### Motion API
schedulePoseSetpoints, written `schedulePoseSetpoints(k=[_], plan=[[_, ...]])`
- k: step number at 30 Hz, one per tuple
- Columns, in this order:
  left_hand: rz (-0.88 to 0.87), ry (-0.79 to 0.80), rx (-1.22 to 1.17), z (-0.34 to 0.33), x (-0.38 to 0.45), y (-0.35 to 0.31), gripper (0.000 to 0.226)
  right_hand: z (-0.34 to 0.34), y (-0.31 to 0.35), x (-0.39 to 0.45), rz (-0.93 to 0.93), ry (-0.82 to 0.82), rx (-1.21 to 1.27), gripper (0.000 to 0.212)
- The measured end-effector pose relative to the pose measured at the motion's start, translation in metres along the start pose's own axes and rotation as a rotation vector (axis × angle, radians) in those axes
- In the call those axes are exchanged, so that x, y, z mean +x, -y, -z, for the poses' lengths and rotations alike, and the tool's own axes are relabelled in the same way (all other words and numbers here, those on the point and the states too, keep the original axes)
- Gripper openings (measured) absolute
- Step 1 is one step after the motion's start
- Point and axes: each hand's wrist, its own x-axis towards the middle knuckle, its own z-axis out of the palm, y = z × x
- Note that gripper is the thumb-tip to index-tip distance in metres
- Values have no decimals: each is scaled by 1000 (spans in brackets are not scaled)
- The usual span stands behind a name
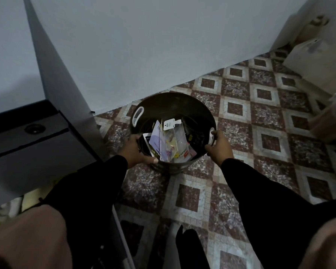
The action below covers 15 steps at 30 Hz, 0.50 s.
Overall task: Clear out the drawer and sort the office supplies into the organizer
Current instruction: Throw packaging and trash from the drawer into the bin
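Floor: patterned tiles, white wall behind.
Desk: grey, at left, just beside bin.
Bin: round, dark, stood on floor by wall.
Packets: paper and plastic packaging piled inside bin.
Left hand: fingers curled over near-left rim, gripping it.
Right hand: fingers wrapped round rim at right handle slot.

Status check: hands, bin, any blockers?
Left hand and right hand both grip the rim of the round bin. Bin on tiled floor, holding packaging. Nothing in the way.
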Motion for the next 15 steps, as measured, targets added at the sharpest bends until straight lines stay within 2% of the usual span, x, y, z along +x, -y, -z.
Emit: schedulePoseSetpoints(k=[4, 10, 12, 15], plan=[[-1, 6, -14, 0, 1, 3, 108, 1, 2, -1, 10, 8, -24, 49], [-52, 50, -129, 11, -34, -3, 113, 9, 20, -24, -8, 135, -121, 67], [-75, 70, -132, 18, -57, -1, 110, 11, 27, -40, -10, 147, -150, 66], [-68, 74, -162, 25, -95, 5, 93, 11, 44, -73, 26, 151, -145, 59]])
